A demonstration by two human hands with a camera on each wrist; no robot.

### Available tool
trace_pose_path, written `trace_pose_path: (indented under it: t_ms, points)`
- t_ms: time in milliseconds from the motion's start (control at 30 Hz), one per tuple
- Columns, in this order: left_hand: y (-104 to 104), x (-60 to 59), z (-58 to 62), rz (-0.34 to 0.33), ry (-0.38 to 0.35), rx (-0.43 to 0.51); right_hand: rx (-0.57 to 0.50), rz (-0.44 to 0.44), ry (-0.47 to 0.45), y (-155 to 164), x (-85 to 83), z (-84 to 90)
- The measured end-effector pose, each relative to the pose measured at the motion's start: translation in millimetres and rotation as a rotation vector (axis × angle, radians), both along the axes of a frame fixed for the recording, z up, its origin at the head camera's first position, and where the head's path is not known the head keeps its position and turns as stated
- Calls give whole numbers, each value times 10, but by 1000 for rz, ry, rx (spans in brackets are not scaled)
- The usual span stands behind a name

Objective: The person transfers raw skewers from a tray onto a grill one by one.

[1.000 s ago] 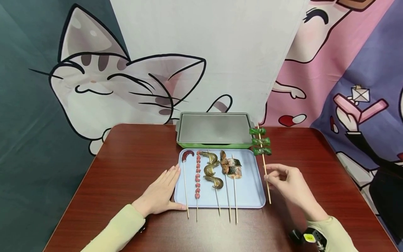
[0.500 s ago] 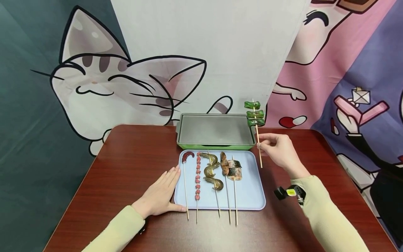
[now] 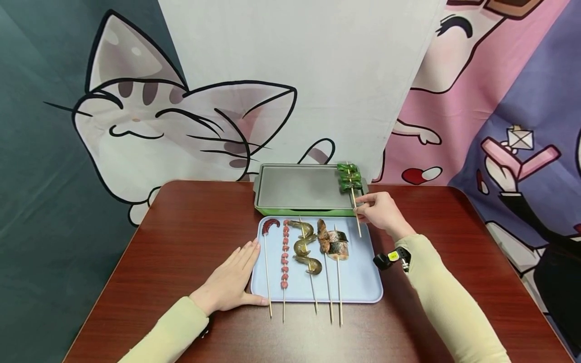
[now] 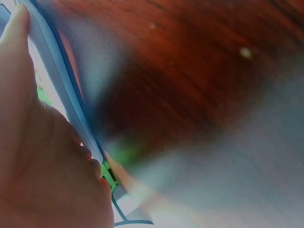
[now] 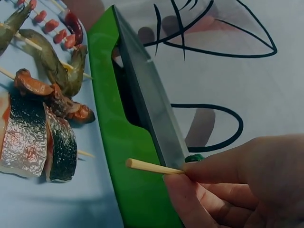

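Observation:
My right hand [image 3: 380, 214] pinches the bare wooden stick of a green pepper skewer [image 3: 349, 177] between thumb and fingers. Its several folded green pieces overlap the right end of the grey-topped green electric griddle [image 3: 299, 186]. In the right wrist view the stick's blunt end [image 5: 152, 166] pokes out past the thumb, and most of the pepper is hidden behind the fingers. My left hand [image 3: 233, 280] lies with straight fingers along the left edge of a pale blue tray [image 3: 360, 282], its thumb at the front corner. The left wrist view shows that hand against the tray's rim [image 4: 64, 71].
On the tray lie a dark red curled skewer [image 3: 271, 223], a pink bead-like meat skewer [image 3: 285, 254], a shrimp skewer [image 3: 301, 246], a brown meat skewer [image 3: 323, 234] and a fish skewer [image 3: 338, 244]. Their sticks overhang the front edge. A cartoon cloth hangs behind the brown table [image 3: 181, 227].
My right hand has carried the pepper skewer from beside the tray's right edge, up and away, then left and down onto the griddle's right end. The left hand stays in place.

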State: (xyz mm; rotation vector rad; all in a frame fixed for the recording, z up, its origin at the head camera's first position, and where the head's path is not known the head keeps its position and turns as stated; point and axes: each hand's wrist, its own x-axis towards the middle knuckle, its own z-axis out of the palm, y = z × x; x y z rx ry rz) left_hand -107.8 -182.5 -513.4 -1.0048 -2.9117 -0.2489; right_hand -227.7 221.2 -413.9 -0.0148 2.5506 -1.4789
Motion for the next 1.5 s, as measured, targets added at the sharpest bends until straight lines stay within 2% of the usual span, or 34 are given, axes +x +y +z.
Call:
trace_pose_path:
  t_ms: [300,533,733,833,1000,1200,1300,1500]
  points:
    - [-9,1,8,0,-3,14,1,-33,-50,-16,-75,-46]
    - [-20,-4,4,-6,25,6,0,-58,-67,-30,-79,-49]
    - [-12,-1,56,-24,-3,51,41,-66,-55,-14,-47,-31]
    - [-7,0,72,-28,-15,56,83,-70,-17,4,2,8]
    - [9,9,69,-26,-25,56,142,-64,106,57,115,150]
    - [24,28,37,-19,-2,6,203,-66,227,122,282,342]
    - [30,37,76,-23,-4,33,242,-53,292,140,368,431]
    - [24,39,110,-37,9,59,270,-27,344,161,555,553]
